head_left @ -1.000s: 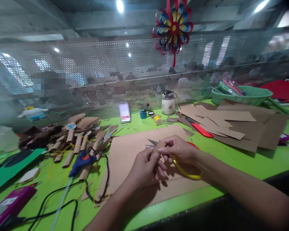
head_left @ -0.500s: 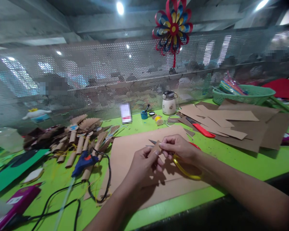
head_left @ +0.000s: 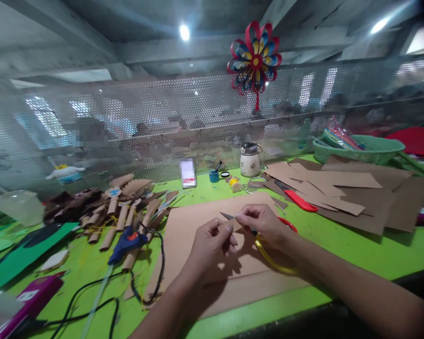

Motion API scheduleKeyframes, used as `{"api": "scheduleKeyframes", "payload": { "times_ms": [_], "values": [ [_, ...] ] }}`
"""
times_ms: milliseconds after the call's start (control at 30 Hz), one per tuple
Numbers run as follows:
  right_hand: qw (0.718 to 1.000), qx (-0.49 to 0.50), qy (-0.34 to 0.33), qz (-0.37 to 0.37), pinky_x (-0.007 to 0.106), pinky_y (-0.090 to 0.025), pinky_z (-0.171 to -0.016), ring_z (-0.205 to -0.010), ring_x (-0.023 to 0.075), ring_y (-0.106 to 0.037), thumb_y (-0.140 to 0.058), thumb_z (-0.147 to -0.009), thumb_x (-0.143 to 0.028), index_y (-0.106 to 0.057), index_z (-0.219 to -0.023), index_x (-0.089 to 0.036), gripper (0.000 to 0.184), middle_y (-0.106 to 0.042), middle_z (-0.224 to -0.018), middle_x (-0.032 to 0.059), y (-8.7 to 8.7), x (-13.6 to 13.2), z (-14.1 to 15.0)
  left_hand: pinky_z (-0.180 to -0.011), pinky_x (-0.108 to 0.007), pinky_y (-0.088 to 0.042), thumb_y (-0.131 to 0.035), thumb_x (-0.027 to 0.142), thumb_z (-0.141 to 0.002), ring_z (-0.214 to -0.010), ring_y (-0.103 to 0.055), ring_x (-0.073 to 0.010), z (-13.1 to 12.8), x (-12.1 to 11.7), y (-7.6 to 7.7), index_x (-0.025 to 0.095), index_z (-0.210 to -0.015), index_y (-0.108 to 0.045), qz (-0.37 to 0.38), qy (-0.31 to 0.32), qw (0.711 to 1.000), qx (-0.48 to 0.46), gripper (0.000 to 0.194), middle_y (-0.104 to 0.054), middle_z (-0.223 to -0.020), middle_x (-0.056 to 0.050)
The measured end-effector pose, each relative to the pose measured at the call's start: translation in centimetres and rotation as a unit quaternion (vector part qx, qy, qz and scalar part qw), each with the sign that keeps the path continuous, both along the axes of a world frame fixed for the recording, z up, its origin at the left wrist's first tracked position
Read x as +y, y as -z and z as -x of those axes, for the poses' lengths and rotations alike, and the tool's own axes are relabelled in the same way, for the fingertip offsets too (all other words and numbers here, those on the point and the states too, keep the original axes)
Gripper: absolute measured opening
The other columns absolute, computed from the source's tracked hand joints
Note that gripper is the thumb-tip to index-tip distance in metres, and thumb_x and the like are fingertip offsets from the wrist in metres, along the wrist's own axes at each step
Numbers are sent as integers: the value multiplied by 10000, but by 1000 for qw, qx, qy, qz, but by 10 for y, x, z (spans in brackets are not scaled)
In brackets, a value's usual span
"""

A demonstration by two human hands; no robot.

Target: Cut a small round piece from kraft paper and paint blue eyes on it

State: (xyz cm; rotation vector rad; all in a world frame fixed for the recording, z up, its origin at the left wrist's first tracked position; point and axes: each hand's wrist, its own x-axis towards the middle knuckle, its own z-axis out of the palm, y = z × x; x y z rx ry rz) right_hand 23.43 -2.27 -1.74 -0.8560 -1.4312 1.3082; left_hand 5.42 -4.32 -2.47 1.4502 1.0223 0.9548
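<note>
My left hand (head_left: 212, 242) is pinched shut on a small brown paper piece, which barely shows against the sheet below. My right hand (head_left: 265, 225) grips scissors (head_left: 268, 256) with a yellow and a red handle loop. Its forefinger and thumb also meet the left fingertips. The scissor blade tip (head_left: 227, 216) pokes out to the left, just above my left fingers. Both hands hover over a large brown cardboard sheet (head_left: 194, 221) lying on the green table (head_left: 374, 254).
A blue glue gun (head_left: 127, 239) with a black cord lies left of the sheet, beside brown paper rolls (head_left: 116, 212). Behind are a red cutter (head_left: 298, 200), stacked brown sheets (head_left: 356, 188), a jar (head_left: 250, 160), a green basket (head_left: 367, 146) and a mesh screen (head_left: 144, 122). A magenta box (head_left: 35, 292) sits front left.
The scissor blades, apart a second ago, now show as one closed tip. The brown piece shows less between my fingers. Both hands sit slightly lower in view as the camera tilted up.
</note>
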Motion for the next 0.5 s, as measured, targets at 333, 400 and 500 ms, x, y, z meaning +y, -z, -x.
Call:
{"api": "scheduleKeyframes", "payload": {
  "times_ms": [333, 400, 500],
  "values": [
    [997, -68, -8, -27, 264, -437, -540, -520, 115, -530, -677, -802, -594, -562, -708, -179, 441, -603, -592, -15, 15, 4, 5, -684, -313, -556, -609, 379, -945, -770, -627, -144, 2, 6, 9, 148, -1057, -618, -13, -56, 996, -71, 257, -643, -963, -34],
    [993, -110, -2, -46, 271, -464, -565, -536, 114, -543, -624, -865, -576, -574, -724, -169, 433, -602, -617, -16, 14, 7, 4, -716, -332, -562, -615, 370, -941, -815, -636, -157, 1, 6, 10, 150, -1074, -619, -9, -61, 995, -76, 257, -645, -1004, -44],
    [977, -198, 27, -79, 294, -504, -631, -614, 123, -588, -516, -973, -501, -609, -824, -150, 392, -617, -719, -11, 6, 15, -7, -762, -363, -566, -616, 368, -940, -882, -641, -179, 4, 9, 9, 155, -1117, -612, -4, -80, 993, -87, 277, -640, -1072, -60]
  ]
}}
